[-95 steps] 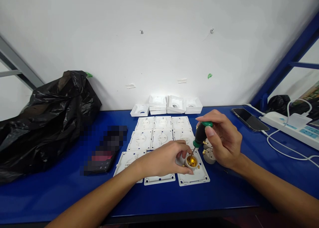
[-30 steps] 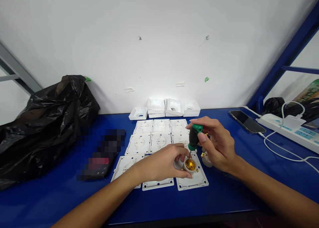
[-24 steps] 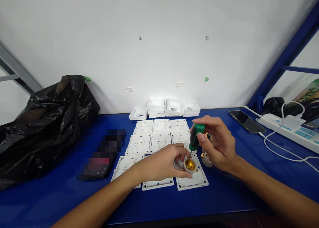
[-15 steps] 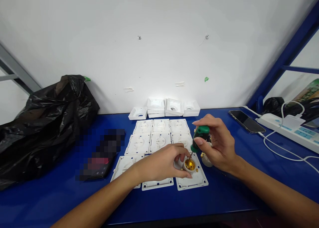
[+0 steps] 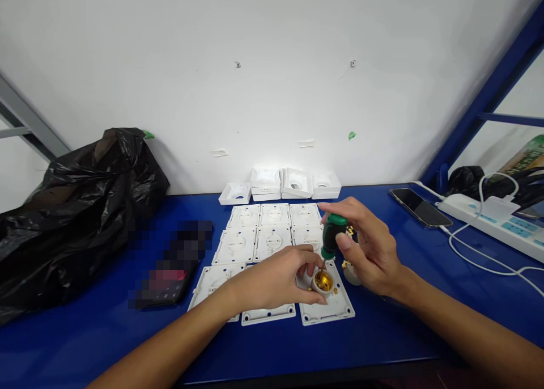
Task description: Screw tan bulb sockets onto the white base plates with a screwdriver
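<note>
A round white lamp socket (image 5: 324, 283) with a brass-coloured inside stands on the front right white plate (image 5: 327, 312). Thumb and fingers of my left hand (image 5: 291, 275) are closed around the socket's left side. My right hand (image 5: 369, 247) grips a short green and black screwdriver (image 5: 335, 236), its shaft pointing down into the socket. The screwdriver's tip is hidden inside the socket. More plates, such as this middle one (image 5: 274, 241), lie in rows to the left, partly covered by my left hand. Brass-coloured pieces and a round part show partly behind my right hand.
White square covers (image 5: 266, 179) are stacked along the wall. A black plastic bag (image 5: 85, 207) and a dark, partly blurred phone (image 5: 165, 292) lie left. On the right are another phone (image 5: 419, 206), a white power strip (image 5: 497, 222) and loose white cables (image 5: 480, 258).
My right hand has shifted slightly left, and the screwdriver now stands more upright. My left hand and the socket have stayed in place.
</note>
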Available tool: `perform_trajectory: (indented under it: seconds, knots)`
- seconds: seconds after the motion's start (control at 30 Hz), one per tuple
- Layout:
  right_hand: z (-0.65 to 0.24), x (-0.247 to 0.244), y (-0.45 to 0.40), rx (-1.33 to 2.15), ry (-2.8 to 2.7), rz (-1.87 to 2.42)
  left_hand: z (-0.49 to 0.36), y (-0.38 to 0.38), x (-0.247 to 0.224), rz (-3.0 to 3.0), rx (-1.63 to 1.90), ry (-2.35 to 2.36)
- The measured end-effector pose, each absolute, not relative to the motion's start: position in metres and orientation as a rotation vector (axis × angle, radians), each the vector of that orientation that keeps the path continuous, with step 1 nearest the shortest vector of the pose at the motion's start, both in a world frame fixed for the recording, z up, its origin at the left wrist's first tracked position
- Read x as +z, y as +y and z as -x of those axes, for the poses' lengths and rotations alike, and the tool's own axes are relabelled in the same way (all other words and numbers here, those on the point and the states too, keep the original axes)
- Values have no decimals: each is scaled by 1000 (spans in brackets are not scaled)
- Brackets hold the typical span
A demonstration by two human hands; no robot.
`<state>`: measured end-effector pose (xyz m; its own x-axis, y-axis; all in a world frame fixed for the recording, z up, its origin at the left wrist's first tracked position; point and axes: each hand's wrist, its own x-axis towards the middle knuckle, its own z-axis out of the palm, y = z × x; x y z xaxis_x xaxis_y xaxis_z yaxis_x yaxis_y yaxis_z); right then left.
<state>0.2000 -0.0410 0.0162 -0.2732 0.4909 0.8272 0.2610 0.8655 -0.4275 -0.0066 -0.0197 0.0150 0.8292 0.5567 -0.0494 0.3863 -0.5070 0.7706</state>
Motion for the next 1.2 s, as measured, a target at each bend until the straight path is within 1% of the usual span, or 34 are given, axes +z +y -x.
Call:
perform_trajectory:
  seconds: [0.27, 0.57, 1.2]
  knots:
    - [-196, 14, -39, 227, -1773, 598, 5, -20, 18, -2188, 239, 702]
    - [-199, 14, -43, 270, -1862, 584, 6, -20, 15, -2192, 248, 689]
    - [-201, 12, -39, 302, -1748, 573, 6, -19, 15, -2203, 273, 681]
